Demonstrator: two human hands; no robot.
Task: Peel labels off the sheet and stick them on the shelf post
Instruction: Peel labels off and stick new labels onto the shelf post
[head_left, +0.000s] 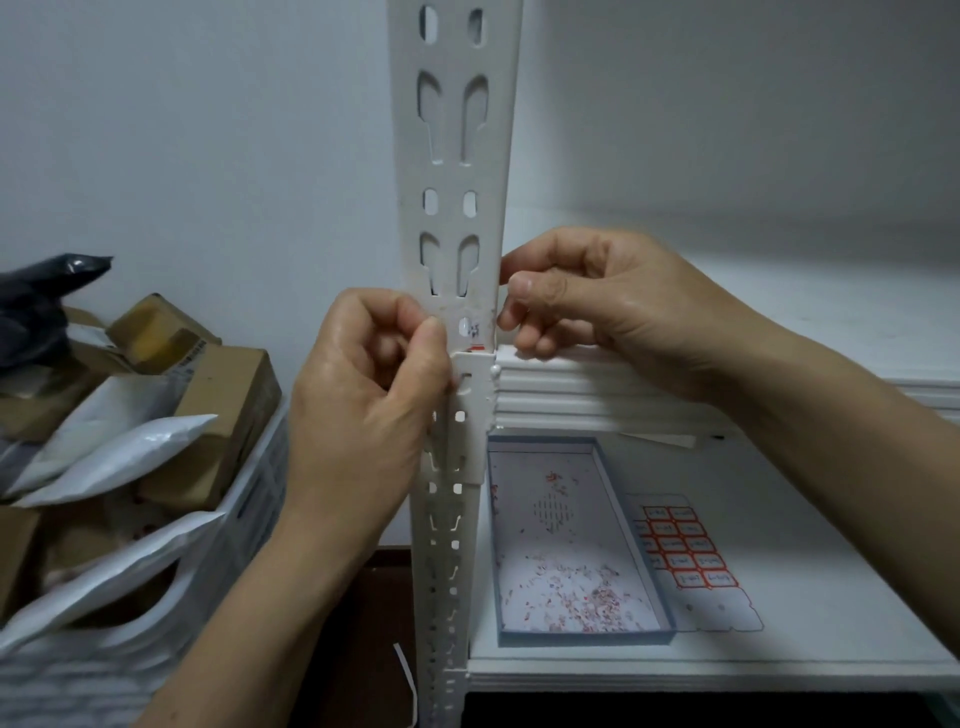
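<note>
A white slotted shelf post (457, 156) runs up the middle of the view. On it, just above the shelf joint, sits a small label (474, 335) with dark print and a red edge. My left hand (363, 395) presses against the post's left side, thumb and forefinger pinched at the label's left end. My right hand (587, 301) touches the post's right edge, fingers curled at the label's right end. The label sheet (685, 551), with red-bordered labels, lies flat on the lower shelf at the right.
A shallow blue-rimmed box lid (613, 636) holding small paper scraps lies on the lower shelf (779, 665) beside the sheet. A white crate (249, 499) of cardboard boxes and mailer bags stands at the left. The upper shelf edge (623, 384) passes under my right hand.
</note>
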